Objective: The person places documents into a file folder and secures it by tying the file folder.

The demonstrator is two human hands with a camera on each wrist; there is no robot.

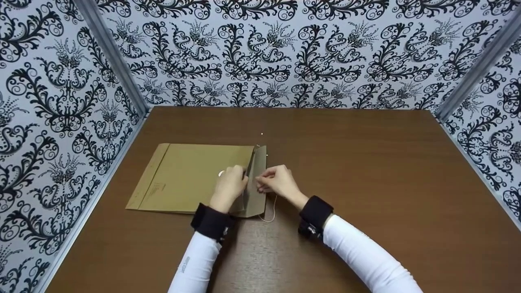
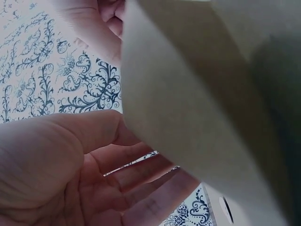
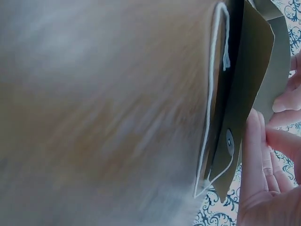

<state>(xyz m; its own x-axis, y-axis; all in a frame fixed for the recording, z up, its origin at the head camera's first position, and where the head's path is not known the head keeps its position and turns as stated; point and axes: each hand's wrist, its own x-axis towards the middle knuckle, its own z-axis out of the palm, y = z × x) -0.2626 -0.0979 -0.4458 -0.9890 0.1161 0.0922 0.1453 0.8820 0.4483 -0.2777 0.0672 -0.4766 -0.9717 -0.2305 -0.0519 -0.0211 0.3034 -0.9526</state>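
A brown kraft paper envelope (image 1: 195, 173) lies on the table, its mouth turned to the right and its flap (image 1: 257, 167) standing up. At the mouth, my left hand (image 1: 231, 183) pinches the edge of the front panel; thumb and fingers lie on either side of the paper in the left wrist view. My right hand (image 1: 279, 181) holds the flap's edge between thumb and fingers. Beside that hand a white string (image 3: 210, 103) hangs from a round button (image 3: 230, 142) on the flap's outer side. Another white disc (image 1: 221, 173) shows on the front panel. The envelope's inside is mostly hidden.
The brown wooden table (image 1: 366, 171) extends to the right of the envelope. Walls with black-and-white scroll patterns (image 1: 268, 53) close off the back and both sides, with grey metal posts (image 1: 118, 53) at the corners. A tiny white speck (image 1: 261, 134) lies behind the envelope.
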